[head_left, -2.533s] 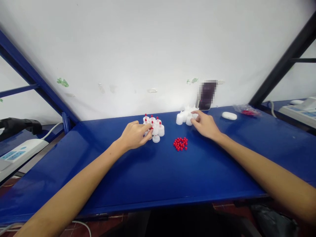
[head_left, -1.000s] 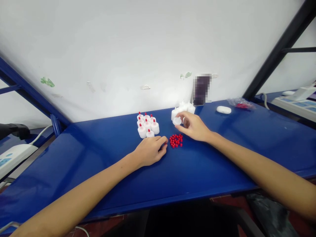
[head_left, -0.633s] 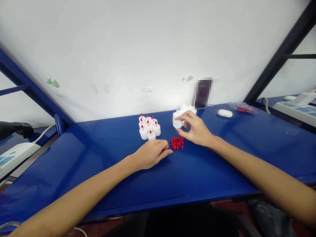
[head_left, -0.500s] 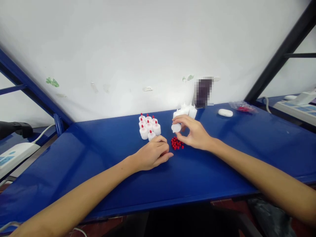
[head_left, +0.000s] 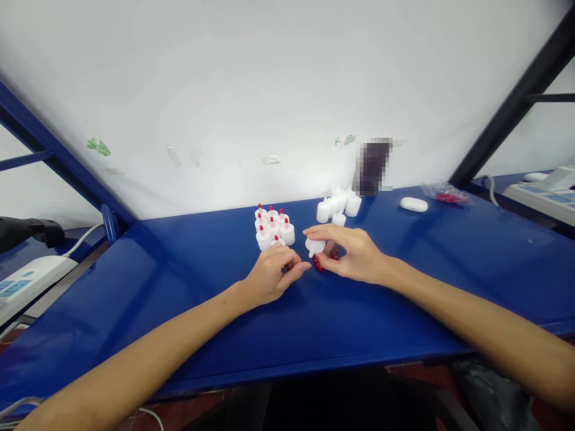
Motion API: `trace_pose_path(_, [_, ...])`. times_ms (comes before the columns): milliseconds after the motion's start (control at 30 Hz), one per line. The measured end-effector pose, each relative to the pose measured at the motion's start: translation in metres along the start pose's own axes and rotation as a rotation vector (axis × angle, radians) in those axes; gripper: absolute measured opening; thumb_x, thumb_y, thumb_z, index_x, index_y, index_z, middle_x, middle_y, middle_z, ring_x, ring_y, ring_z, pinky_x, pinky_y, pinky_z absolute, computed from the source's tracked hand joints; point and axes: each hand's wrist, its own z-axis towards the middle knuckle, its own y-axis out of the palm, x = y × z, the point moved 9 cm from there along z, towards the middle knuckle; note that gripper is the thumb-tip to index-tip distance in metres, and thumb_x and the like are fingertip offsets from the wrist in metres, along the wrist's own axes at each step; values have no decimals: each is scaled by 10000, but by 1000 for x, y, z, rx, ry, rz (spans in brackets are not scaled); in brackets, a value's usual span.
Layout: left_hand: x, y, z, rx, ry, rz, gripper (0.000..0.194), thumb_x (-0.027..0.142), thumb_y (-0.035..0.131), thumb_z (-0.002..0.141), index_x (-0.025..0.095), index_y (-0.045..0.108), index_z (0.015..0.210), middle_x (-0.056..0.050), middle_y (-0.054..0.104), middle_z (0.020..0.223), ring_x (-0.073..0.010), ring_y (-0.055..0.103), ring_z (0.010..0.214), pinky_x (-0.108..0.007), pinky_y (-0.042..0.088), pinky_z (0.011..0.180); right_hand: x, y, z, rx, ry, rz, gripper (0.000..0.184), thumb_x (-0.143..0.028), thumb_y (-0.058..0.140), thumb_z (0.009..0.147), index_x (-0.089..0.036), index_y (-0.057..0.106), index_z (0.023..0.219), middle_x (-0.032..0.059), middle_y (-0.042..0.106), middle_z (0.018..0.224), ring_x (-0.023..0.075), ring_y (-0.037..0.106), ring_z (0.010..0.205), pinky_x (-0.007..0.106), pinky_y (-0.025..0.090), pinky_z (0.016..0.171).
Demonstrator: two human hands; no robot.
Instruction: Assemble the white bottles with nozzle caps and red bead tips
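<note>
My right hand (head_left: 359, 254) grips a small white squeeze bottle (head_left: 315, 245) between thumb and fingers. The bottle is tilted, its bare nozzle pointing down toward my left hand. Beneath that hand lies a pile of small red caps (head_left: 318, 263), partly hidden. My left hand (head_left: 274, 275) is half curled just left of the bottle, a gap showing between thumb and index finger and nothing visible in it. Beyond it stand several white bottles with red caps (head_left: 272, 227), the nearest partly covered by my left hand. Several uncapped white bottles (head_left: 331, 206) stand behind my right hand.
A white rounded case (head_left: 414, 205) and a clear plastic bag (head_left: 447, 194) with red contents lie on the right of the blue table (head_left: 202, 335). A blurred dark object (head_left: 374, 166) leans against the wall. Power strips (head_left: 33, 278) flank the table.
My right hand has brought the bottle left and slightly down, away from the uncapped group, uncovering one more bottle there. My left hand has shifted slightly up, its thumb and index finger parting.
</note>
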Motion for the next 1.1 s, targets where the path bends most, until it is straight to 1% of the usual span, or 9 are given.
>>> trace_pose_path(167, [-9,-6,1,61,-110,-158,243,349,475,1003,174,551,851,57,520,587,-62,424,463,-188,359,476,-2,6,1,-51,-24,-79,379,-114,579,826,-230,584,1188,66,676,1119,112,630,629,253,544,570])
trace_pose_path(267, [-20,-14,1,175,-196,-164,225,365,558,964,170,613,868,17,610,671,-75,522,530,-192,434,520,-3,6,2,-40,-51,-104,377,-157,586,856,-231,581,1226,78,673,1076,150,651,731,281,544,621])
trace_pose_path(367, [-30,-18,-2,265,-250,-194,179,341,612,937,172,668,923,-15,681,753,-102,631,605,-216,519,596,-7,2,3,0,-95,-183,352,-189,613,869,-225,588,1218,85,704,1062,210,679,891,358,528,766])
trace_pose_path(433, [-33,-18,-3,289,-257,-214,167,321,613,938,174,689,961,-31,716,813,-120,688,667,-228,555,640,-5,0,3,20,-80,-236,343,-206,634,866,-224,589,1206,69,727,1018,220,692,875,394,500,811])
trace_pose_path(533, [-35,-17,-3,293,-265,-231,167,306,610,939,174,703,982,-45,740,870,-137,725,717,-232,577,654,4,-3,3,40,10,-210,366,-249,657,858,-228,564,1211,23,735,913,167,679,682,365,514,777])
trace_pose_path(667, [-38,-16,-5,295,-306,-289,176,310,634,924,164,694,1001,-51,748,880,-152,742,724,-233,590,650,10,-2,0,23,62,-148,273,-268,646,869,-221,576,1128,5,721,892,104,616,539,253,518,592])
trace_pose_path(733, [-39,-15,-5,286,-313,-306,185,310,641,920,161,686,1020,-55,751,892,-154,742,729,-238,593,660,9,-2,0,19,50,-136,261,-254,640,873,-218,573,1123,17,712,947,92,603,529,234,507,545])
trace_pose_path(933, [-29,-15,-3,229,-265,-193,154,282,647,915,169,718,991,-38,754,771,-141,708,659,-228,545,600,7,-3,-1,3,7,-114,295,-230,622,883,-225,553,1170,53,687,1100,95,605,573,252,535,582])
trace_pose_path(1100, [-24,-15,0,199,-243,-191,172,279,619,936,176,734,1012,-49,778,871,-147,722,729,-229,550,641,12,0,0,-91,88,-80,341,-273,600,913,-224,546,1246,62,686,1124,119,635,647,260,541,610])
